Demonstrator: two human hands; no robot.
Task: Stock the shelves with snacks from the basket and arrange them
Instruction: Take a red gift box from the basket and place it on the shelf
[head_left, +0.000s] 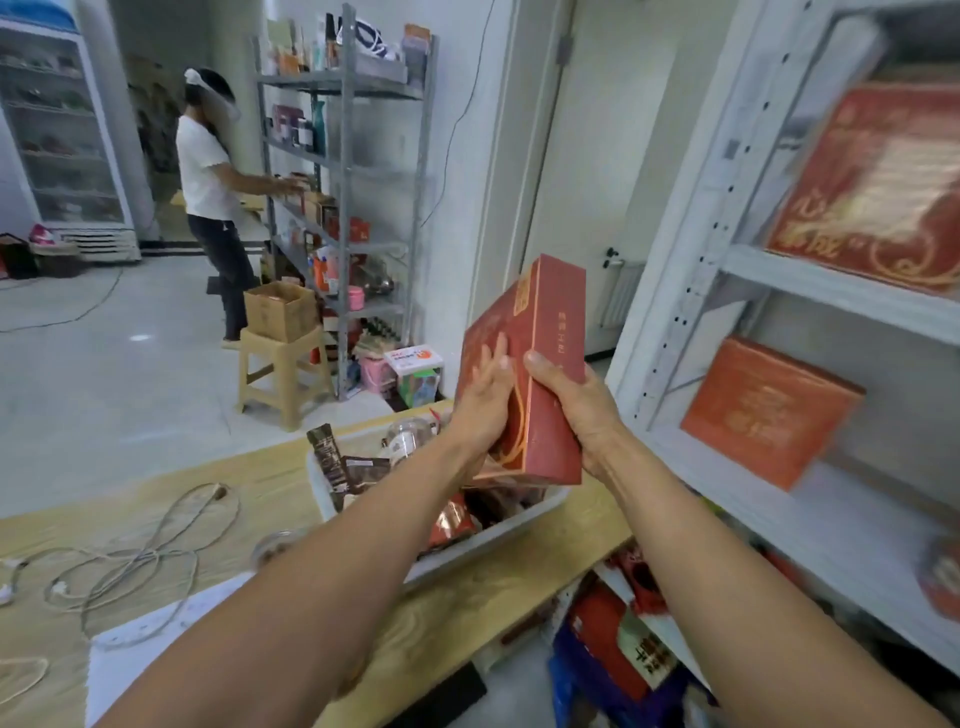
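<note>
I hold a red box (545, 332) with gold lettering up in front of me, above the white basket (519, 525). My right hand (576, 410) grips its narrow side, thumb curled over the edge. My left hand (485, 400) presses flat against its broad front face, fingers straight. The basket sits on a wooden table (483, 597) and holds dark snack packets (337, 462), a clear jar (408, 434) and red packs. The white shelf unit (810, 280) stands to the right with two orange-red boxes, an upper box (878, 187) and a lower box (769, 410).
Cables (130, 561) lie coiled on the table's left part. More red and purple packs (618, 654) sit low beside the shelf. Across the room a person (213, 197) works at a grey rack (348, 197); a stool with a cardboard box (283, 332) stands near it.
</note>
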